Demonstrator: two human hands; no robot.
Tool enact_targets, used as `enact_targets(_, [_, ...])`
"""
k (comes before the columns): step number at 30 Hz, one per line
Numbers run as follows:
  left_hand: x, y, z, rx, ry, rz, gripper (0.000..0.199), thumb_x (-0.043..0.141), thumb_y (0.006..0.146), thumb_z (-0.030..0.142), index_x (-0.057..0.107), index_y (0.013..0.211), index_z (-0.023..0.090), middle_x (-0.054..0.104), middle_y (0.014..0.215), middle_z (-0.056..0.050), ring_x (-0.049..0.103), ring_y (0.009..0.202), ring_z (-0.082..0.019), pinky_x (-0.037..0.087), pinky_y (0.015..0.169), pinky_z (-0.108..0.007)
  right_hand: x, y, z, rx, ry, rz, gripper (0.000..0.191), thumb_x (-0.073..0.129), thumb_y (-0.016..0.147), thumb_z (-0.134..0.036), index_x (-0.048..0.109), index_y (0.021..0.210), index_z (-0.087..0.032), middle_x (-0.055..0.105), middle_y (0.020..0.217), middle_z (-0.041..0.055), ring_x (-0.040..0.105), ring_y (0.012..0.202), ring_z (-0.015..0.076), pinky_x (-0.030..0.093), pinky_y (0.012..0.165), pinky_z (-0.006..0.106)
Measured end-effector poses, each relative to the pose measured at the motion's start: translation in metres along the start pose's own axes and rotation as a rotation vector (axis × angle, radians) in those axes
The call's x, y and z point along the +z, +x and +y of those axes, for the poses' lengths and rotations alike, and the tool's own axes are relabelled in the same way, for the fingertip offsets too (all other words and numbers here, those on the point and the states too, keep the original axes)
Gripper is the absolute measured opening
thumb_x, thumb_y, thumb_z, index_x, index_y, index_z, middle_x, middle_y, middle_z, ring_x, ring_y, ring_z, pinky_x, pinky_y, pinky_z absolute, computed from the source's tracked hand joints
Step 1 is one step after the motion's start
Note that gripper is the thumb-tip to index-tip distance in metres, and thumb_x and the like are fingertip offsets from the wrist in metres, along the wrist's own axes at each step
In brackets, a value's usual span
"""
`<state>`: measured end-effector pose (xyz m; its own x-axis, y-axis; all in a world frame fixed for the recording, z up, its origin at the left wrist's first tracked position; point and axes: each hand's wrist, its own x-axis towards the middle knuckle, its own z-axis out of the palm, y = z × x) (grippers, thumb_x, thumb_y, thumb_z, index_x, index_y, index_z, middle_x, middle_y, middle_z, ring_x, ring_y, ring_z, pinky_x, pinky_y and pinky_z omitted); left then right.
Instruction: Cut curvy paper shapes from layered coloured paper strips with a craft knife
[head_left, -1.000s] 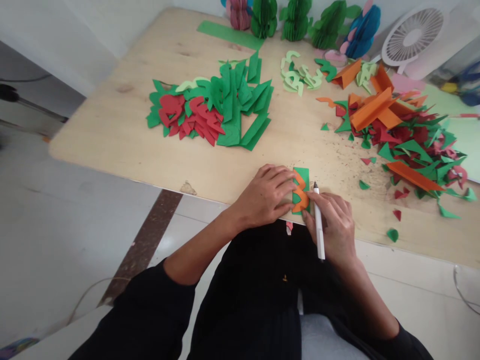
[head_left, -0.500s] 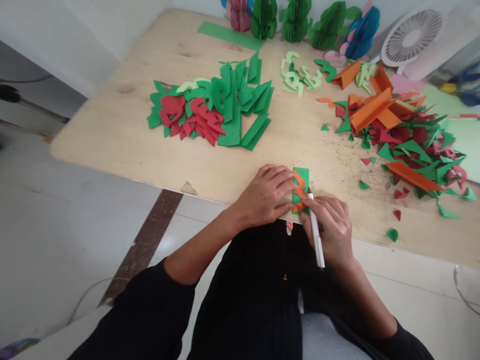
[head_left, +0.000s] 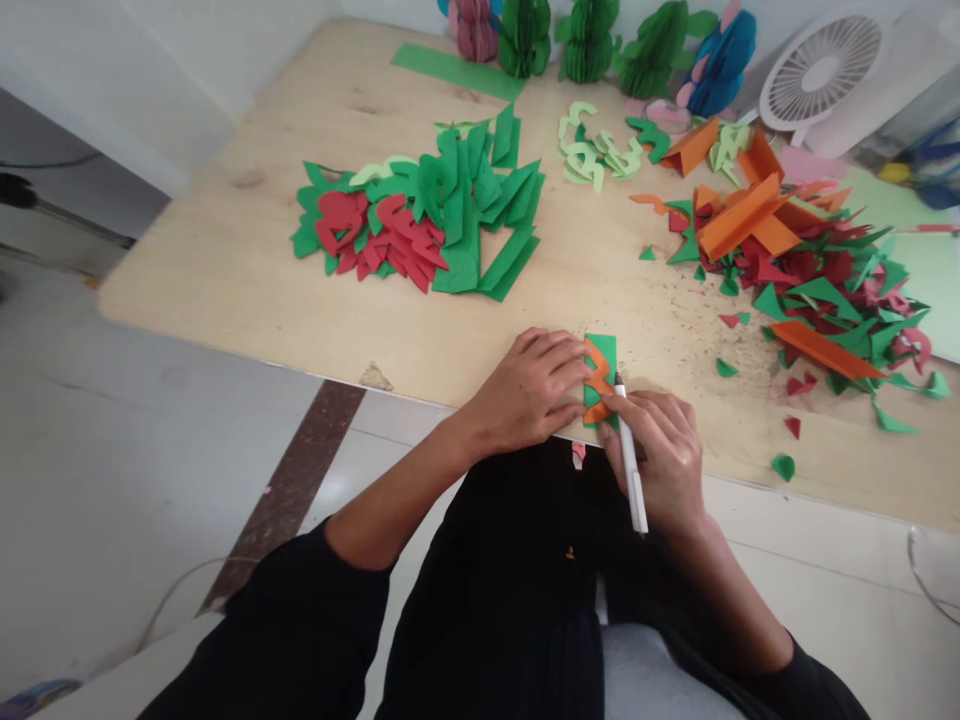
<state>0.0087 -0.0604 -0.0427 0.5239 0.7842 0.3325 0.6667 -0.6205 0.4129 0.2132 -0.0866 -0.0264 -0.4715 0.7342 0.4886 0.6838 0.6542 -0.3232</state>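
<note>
The orange paper cutout [head_left: 598, 378], with a wavy right edge, lies on a green paper piece [head_left: 610, 350] at the near edge of the table [head_left: 247, 280], directly in front of the person. The green paper piece is upright in the view, its long sides running away from the person, and extends past the cutout at the top and right.

The left hand [head_left: 529, 390] rests palm down, fingers extended and slightly bent. Its fingertips lie over the left edge of the cutout and green paper piece; it is not closed around anything.

The right hand [head_left: 664, 445] is partly closed and holds a white pen [head_left: 632, 470]. The index fingertip touches the cutout; the thumb is at the lower right of the green paper piece. The pen's dark tip points away from the person, at the right edge of the green paper piece. Whether the tip contacts the paper cannot be determined.

Beyond the left hand, a pile of green paper pieces [head_left: 461, 235] lies on the table, with red cutouts [head_left: 397, 245] on its left part. Light green cutouts [head_left: 596, 160] lie to the right of this pile. Farther right is a heap of mixed paper scraps [head_left: 832, 290], with folded orange strips [head_left: 739, 220] on top.

Along the rear stand layered paper figures [head_left: 589, 40] in pink, green and blue. A white fan [head_left: 821, 75] stands at their right.
</note>
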Motion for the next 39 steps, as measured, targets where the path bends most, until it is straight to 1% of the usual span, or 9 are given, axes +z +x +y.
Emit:
enact_targets(9, [-0.0001,0.0003,-0.0002,-0.012,0.007,-0.018,0.034,0.053,0.094,0.041,0.062,0.115,0.017,0.058,0.136,-0.011,0.046,0.132,-0.028,0.030,0.115,-0.046,0.0007,-0.0002,0.0008,-0.013,0.003,0.010,0.020,0.062,0.088,-0.014,0.063,0.107,-0.018,0.074,0.089,0.0060,0.066,0.088,0.0219,0.046,0.082,0.037])
enact_targets(18, [0.0007,-0.0004,-0.0003,-0.009,0.014,-0.005,0.034,0.053,0.094,0.042,0.062,0.115,0.018,0.058,0.136,-0.011,0.047,0.132,-0.028,0.031,0.114,-0.047,0.0004,-0.0020,0.0006,0.010,0.010,-0.002,0.026,0.060,0.088,-0.015,0.064,0.112,-0.022,0.074,0.091,0.0044,0.066,0.089,0.0220,0.045,0.082,0.037])
enact_targets(27, [0.0003,-0.0002,-0.0008,-0.008,0.009,-0.012,0.034,0.053,0.094,0.042,0.063,0.115,0.017,0.057,0.137,-0.011,0.046,0.132,-0.027,0.030,0.115,-0.046,0.0014,-0.0026,0.0024,-0.009,0.008,0.000,0.023,0.061,0.088,-0.014,0.063,0.110,-0.020,0.073,0.090,0.0055,0.066,0.089,0.0221,0.045,0.082,0.037])
enact_targets(35, [-0.0015,0.0002,0.0005,-0.017,-0.028,-0.008,0.034,0.054,0.092,0.042,0.062,0.114,0.017,0.057,0.137,-0.011,0.046,0.132,-0.028,0.030,0.115,-0.046,0.0013,-0.0017,0.0006,0.008,0.012,0.001,0.025,0.060,0.088,-0.015,0.063,0.112,-0.022,0.073,0.090,0.0039,0.066,0.088,0.0217,0.045,0.082,0.037])
enact_targets(39, [-0.0026,0.0010,0.0019,-0.025,-0.049,0.000,0.038,0.056,0.089,0.047,0.063,0.112,0.017,0.058,0.136,-0.012,0.047,0.132,-0.028,0.030,0.115,-0.047,0.0014,-0.0021,0.0011,0.001,0.010,-0.002,0.026,0.061,0.088,-0.014,0.063,0.112,-0.021,0.073,0.090,0.0052,0.066,0.089,0.0222,0.045,0.082,0.037])
